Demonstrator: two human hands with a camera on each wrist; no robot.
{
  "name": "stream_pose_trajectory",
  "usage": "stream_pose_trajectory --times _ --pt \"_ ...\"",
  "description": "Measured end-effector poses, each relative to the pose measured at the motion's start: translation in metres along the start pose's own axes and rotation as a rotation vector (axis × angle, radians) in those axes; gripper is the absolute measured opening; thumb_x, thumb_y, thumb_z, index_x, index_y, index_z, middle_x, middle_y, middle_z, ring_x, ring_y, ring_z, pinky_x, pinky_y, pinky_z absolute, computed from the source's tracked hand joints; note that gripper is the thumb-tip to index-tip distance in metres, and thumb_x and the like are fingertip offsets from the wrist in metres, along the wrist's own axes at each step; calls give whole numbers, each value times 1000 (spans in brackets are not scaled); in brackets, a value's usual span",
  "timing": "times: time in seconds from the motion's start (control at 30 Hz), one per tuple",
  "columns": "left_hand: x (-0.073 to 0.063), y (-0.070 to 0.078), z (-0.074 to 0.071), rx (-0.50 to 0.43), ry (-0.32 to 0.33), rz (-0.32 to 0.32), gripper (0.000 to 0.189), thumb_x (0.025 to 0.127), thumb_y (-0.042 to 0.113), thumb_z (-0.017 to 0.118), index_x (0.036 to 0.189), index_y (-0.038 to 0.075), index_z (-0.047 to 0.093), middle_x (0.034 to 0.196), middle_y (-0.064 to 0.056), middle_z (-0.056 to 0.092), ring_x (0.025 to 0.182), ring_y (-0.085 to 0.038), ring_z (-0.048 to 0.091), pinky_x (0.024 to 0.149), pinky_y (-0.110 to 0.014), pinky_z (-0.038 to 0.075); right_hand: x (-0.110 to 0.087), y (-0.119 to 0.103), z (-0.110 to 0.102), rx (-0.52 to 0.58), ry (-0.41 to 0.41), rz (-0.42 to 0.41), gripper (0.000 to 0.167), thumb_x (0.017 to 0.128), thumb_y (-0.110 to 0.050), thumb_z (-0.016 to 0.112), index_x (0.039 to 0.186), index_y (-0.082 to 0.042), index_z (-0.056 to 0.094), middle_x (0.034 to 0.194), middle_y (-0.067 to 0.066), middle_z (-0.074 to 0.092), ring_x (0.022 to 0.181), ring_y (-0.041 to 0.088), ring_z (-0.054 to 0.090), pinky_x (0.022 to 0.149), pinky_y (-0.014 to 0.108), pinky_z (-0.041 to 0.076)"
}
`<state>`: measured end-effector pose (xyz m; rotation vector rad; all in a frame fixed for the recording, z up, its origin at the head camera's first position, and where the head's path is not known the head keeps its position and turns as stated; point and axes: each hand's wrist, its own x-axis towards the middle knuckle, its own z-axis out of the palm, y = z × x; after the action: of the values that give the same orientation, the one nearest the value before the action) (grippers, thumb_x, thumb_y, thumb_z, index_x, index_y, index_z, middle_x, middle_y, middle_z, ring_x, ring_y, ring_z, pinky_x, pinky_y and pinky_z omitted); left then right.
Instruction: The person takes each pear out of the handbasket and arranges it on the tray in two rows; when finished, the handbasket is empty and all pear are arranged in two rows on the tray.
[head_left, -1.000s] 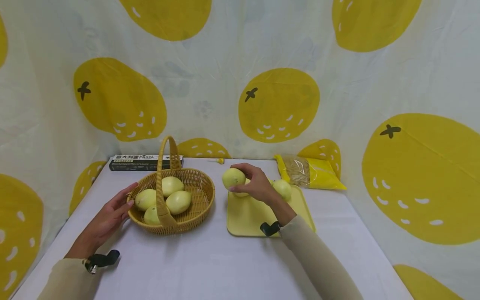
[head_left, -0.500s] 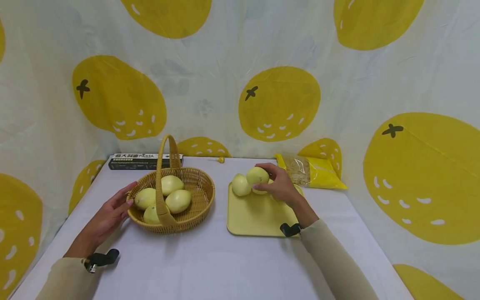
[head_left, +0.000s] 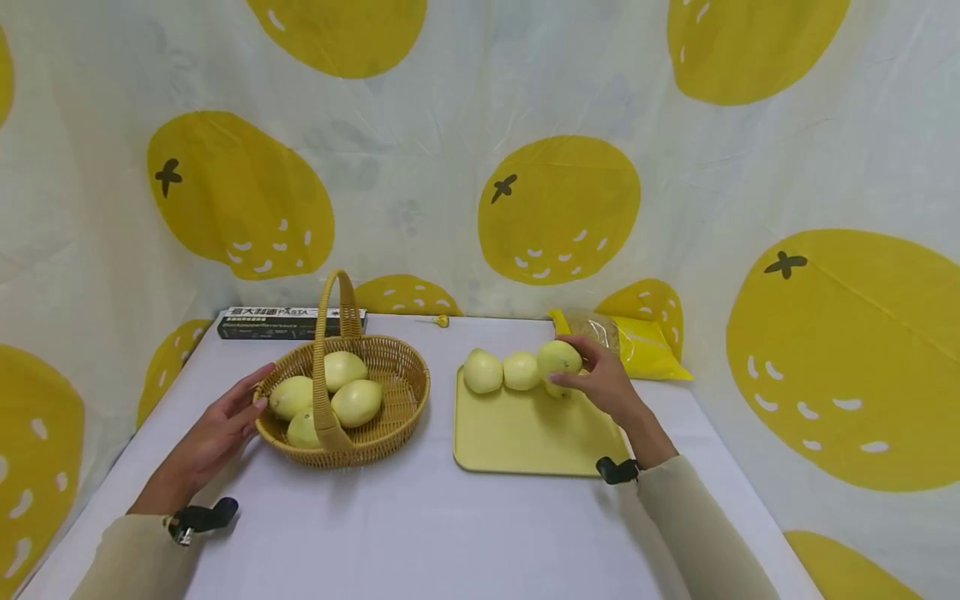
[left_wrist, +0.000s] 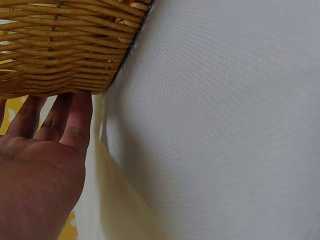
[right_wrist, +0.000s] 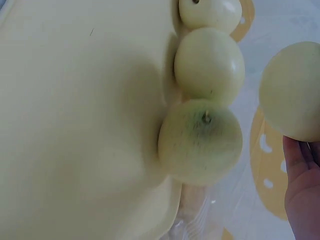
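My right hand (head_left: 606, 379) holds a pale yellow-green melon (head_left: 559, 358) raised above the far part of the yellow tray (head_left: 510, 442). In the right wrist view, the fingers grip this melon (right_wrist: 292, 95) from one side. Along the tray's far edge stand three more melons in a row: a left one (head_left: 483, 372), a middle one (head_left: 521, 371) and a right one (right_wrist: 200, 142), partly hidden beneath the held melon in the head view. My left hand (head_left: 217, 433) rests against the left side of the wicker basket (head_left: 405, 417), its fairly straight fingers touching the woven wall (left_wrist: 65, 50).
Several melons (head_left: 357, 404) lie in the basket, under its tall arched handle (head_left: 324, 358). Behind it is a dark pasta box (head_left: 262, 325). A yellow bag of noodles (head_left: 637, 346) lies behind the tray. A small yellow object (head_left: 441, 320) sits at the table's back edge.
My right hand has carried the held melon rightward, from over the left melon, past the middle one, to over the right one. The left hand and basket have stayed in place.
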<state>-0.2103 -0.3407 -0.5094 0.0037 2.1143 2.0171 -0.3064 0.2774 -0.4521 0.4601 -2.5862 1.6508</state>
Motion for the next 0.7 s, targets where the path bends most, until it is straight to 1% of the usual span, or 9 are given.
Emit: stream_pose_trajectory --times 0.1,0.2,0.3,0.4,0.57,0.7 --pt "0 1 1 -7 1 -3 75 110 36 59 171 40 16 182 1 -5 166 -43 -3 99 -6 50 -4 6 -10 -17 18 7 71 86 -20 91 149 -13 60 147 10 64 121 13 63 100 12 51" --pt "0 2 2 -13 4 -11 75 110 36 60 171 41 16 182 1 -5 166 -42 -3 100 -8 51 -8 10 -19 -24 44 11 70 86 -21 91 149 -14 60 147 11 64 120 9 62 101 10 50" --pt "-1 3 2 7 8 -17 75 110 37 59 170 42 16 182 -1 -6 166 -43 -2 102 -10 52 -11 14 -27 -26 63 16 69 88 -22 90 149 -15 60 147 13 64 120 8 61 100 10 50" --pt "-1 3 1 4 12 -25 75 109 38 60 170 43 17 182 -1 -6 166 -43 -2 101 -10 52 -15 18 -33 -26 83 30 69 89 -23 89 150 -14 59 148 15 63 119 7 62 98 8 50" --pt "0 1 1 3 9 -24 75 109 39 61 170 44 17 182 -1 -5 166 -43 -1 99 -8 52 -20 30 -42 -37 120 75 72 88 -25 90 151 -14 57 152 15 61 120 7 60 95 6 51" --pt "-1 2 1 13 10 -20 75 109 40 60 170 44 17 182 -1 -5 166 -44 -1 100 -8 52 -22 40 -46 -62 132 111 76 89 -26 89 155 -12 53 156 13 58 131 14 57 101 5 46"
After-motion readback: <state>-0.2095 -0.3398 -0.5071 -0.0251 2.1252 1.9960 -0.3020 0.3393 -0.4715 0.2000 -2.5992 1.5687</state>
